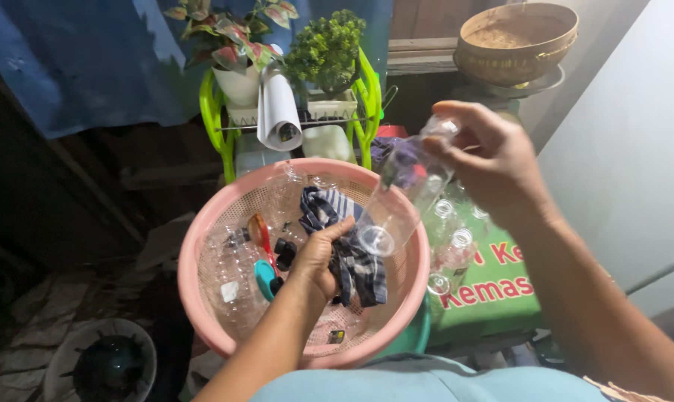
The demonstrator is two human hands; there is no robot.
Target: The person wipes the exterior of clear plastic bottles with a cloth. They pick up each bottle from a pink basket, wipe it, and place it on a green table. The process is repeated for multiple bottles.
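My right hand [493, 160] holds a clear plastic bottle [404, 201] by its base, tilted with its open mouth pointing down toward the pink basket [203, 246]. My left hand [318, 257] grips a dark blue striped cloth [352, 253] inside the basket, just below the bottle's mouth. In the basket lie more clear bottles [232, 279], black caps [285, 249] and a brush with an orange and teal handle [261, 257].
Several clear bottles [452, 249] stand to the right of the basket over a green printed sheet [500, 290]. Behind it a green rack [218, 119] carries potted plants [326, 45] and a rolled paper. A woven basket [515, 41] sits at the upper right, a black pot [110, 365] at the lower left.
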